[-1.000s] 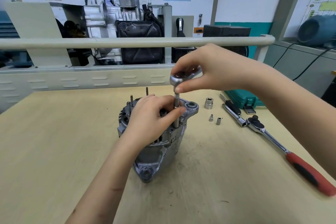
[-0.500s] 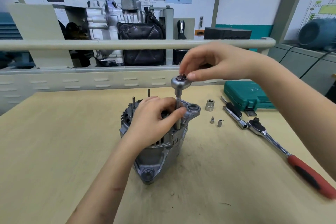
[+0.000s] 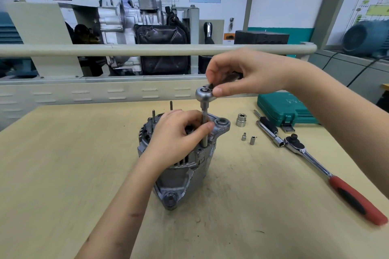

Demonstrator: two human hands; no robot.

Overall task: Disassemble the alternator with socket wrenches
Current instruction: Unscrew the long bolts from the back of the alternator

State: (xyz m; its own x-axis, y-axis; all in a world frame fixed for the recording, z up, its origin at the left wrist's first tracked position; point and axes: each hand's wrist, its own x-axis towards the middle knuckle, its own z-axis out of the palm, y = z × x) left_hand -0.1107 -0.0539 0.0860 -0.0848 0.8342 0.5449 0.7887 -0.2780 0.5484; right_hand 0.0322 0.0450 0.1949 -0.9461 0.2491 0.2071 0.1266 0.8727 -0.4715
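Note:
The grey alternator [image 3: 181, 176] stands on end on the wooden table [image 3: 63, 174]. My left hand [image 3: 179, 136] lies over its top, with thumb and fingers pinching the upright extension bar [image 3: 204, 130] low down. A small ratchet head [image 3: 205, 94] sits on top of that bar. My right hand [image 3: 242, 73] holds the ratchet's handle, thumb beside the head and a fingertip on its small switch. Two studs [image 3: 171, 105] rise behind my left hand.
To the right lie a large socket [image 3: 241, 120], two small sockets [image 3: 248, 138], a big red-handled ratchet [image 3: 328, 174] with an extension bar [image 3: 267, 127], and a green tool case [image 3: 286, 111]. A beige rail [image 3: 126, 49] and an engine display stand behind the table.
My right hand has shifted from gripping over the ratchet head to fingering the top of it, so the head now shows. My left hand stays on the bar.

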